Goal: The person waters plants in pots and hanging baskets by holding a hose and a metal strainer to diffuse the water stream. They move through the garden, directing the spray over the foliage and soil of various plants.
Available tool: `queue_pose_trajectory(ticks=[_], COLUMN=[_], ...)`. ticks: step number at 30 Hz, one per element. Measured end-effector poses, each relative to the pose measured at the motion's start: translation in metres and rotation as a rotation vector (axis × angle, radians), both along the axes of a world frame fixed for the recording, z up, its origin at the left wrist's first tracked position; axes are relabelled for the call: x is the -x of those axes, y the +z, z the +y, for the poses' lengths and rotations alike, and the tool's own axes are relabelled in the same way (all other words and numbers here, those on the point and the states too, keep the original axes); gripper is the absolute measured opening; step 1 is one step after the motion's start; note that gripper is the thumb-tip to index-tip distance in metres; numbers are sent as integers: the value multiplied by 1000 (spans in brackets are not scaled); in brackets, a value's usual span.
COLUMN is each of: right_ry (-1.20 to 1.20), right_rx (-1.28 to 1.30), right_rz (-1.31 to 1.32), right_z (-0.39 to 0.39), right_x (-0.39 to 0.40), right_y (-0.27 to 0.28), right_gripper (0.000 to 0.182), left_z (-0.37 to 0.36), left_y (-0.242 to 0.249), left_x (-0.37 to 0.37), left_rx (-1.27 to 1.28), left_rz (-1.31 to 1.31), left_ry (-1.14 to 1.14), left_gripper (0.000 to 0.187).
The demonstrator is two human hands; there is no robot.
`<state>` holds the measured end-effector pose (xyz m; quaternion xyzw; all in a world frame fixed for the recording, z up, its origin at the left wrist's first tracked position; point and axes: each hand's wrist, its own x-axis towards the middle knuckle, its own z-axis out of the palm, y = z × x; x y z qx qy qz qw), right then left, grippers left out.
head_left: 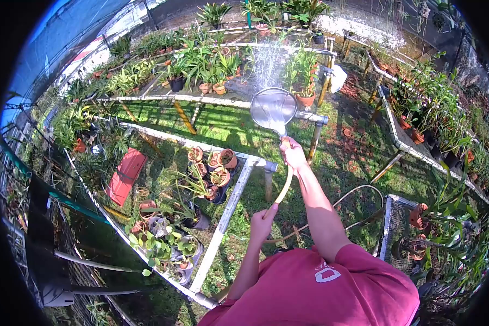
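Three pale-railed benches surround the fingers of the right hand: the far bench ahead, the near bench to the left and below, and the side bench out to the right. One mesh stand is low and to the right of both hands' fingers.

One pale hose runs between the two sets of fingers, then loops over the grass to their right. The right fingers are wrapped around its upper end; those of the left hand grip it lower down, nearer the shirt.

One long red planter sits well left of the fingers. One round spray head lies just beyond the right fingertips, with water spreading farther ahead.

Smallest are the clay pots: at least six clustered pots on the near bench, left of the right fingers, and one single pot ahead of them, slightly right.
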<state>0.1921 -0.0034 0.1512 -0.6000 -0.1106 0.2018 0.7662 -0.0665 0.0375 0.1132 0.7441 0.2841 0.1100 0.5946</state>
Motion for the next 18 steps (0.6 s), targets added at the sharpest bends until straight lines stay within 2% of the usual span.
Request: queue_pose_trajectory(ticks=[5,9,14,15,18], right_ry=[-44,25,-224,-261,-271], right_rx=[-23,18,-142,-182,-79], right_rz=[36,99,16,15,18], right_z=[-6,-41,-89,-99,-129], right_x=[-5,-23,-60,-68,-96], right_y=[1,-14,-30,-32,-18], right_gripper=[26,28,25,19,21], left_z=[-9,-26,-60,-67,-91], left_y=[4,9,13,12,10], left_x=[-8,-21,-59,-68,-96], left_rx=[-14,-33,-76,-93,-186], left_rz=[2,26,95,87,113], left_ry=[35,-42,-82,-96,-122], left_gripper=[59,59,61,61,63])
